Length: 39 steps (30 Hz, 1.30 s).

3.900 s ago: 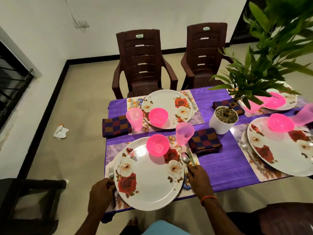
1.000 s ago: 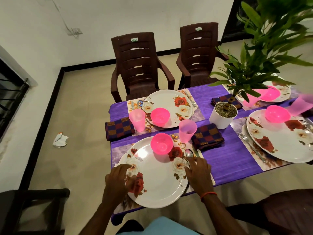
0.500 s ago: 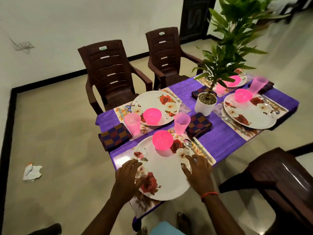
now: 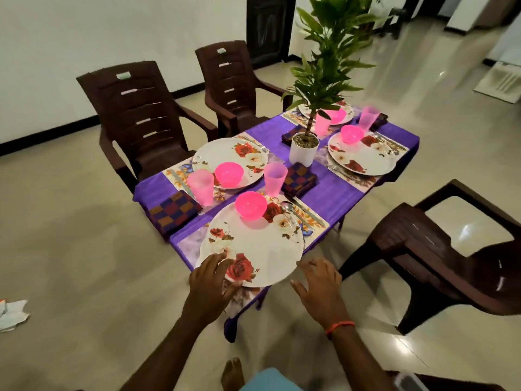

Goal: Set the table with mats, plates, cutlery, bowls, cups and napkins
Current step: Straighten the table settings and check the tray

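At the near corner of the purple-clothed tabletop (image 4: 332, 190), the right hand (image 4: 318, 280) has lifted off the round white rose-printed plate (image 4: 259, 249), its grip spread and empty. The left hand (image 4: 211, 277) rests flat-fingered on the rim, clasping nothing. This setting looks finished. Four plates, four pink plastic bowls (image 4: 251, 206), four pink cups (image 4: 275, 174), four checked napkins (image 4: 172, 211), four printed mats (image 4: 187, 239).

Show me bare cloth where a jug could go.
Widest bare tablecloth lies between the checked napkin and the right mat. A smaller strip runs between the far-left plate and plant pot. The near plate, bowl, cup and spoon are crowded.
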{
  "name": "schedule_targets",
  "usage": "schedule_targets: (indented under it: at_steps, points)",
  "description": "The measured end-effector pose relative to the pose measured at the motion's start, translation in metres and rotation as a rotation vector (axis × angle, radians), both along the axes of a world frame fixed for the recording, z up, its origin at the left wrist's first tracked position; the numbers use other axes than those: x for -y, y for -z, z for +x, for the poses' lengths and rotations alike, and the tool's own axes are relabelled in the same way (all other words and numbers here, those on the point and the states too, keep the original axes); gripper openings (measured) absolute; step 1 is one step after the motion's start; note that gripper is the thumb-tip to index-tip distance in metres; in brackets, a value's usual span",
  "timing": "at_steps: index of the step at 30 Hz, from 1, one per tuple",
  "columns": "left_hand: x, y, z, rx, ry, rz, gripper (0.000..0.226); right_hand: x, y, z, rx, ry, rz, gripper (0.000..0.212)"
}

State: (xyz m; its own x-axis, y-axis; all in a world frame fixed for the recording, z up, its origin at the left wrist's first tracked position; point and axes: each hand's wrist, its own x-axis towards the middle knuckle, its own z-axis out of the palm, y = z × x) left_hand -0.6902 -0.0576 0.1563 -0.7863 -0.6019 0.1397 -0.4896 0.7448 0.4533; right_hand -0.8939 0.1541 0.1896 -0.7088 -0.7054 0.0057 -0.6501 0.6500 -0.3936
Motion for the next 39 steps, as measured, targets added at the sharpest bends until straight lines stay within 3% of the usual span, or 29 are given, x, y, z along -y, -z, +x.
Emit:
schedule_targets:
  at_steps: [4,9,16,24,32,39]
  points:
    - [-0.025,-0.003,0.018,0.016,0.019,-0.038,0.067,-0.020,-0.006,0.021,-0.028,-0.021,-0.018,0.045]
    - [-0.067,-0.010,0.043,0.009,0.030,-0.073,0.057,-0.057,-0.006,0.052,-0.041,-0.030,-0.042,0.044]
    - [-0.141,-0.016,0.078,0.011,0.096,-0.089,0.056,-0.124,-0.004,0.094,-0.034,0.090,-0.049,0.040]
    - [-0.194,-0.030,0.114,0.001,0.150,-0.113,0.060,-0.194,-0.010,0.141,-0.051,0.089,-0.058,0.057]
    - [-0.270,-0.037,0.156,0.049,0.244,-0.049,0.068,-0.288,-0.026,0.203,-0.057,0.146,-0.023,0.050]
    - [-0.377,-0.022,0.201,0.029,0.304,0.041,0.069,-0.396,-0.027,0.283,-0.008,0.174,0.028,0.066]
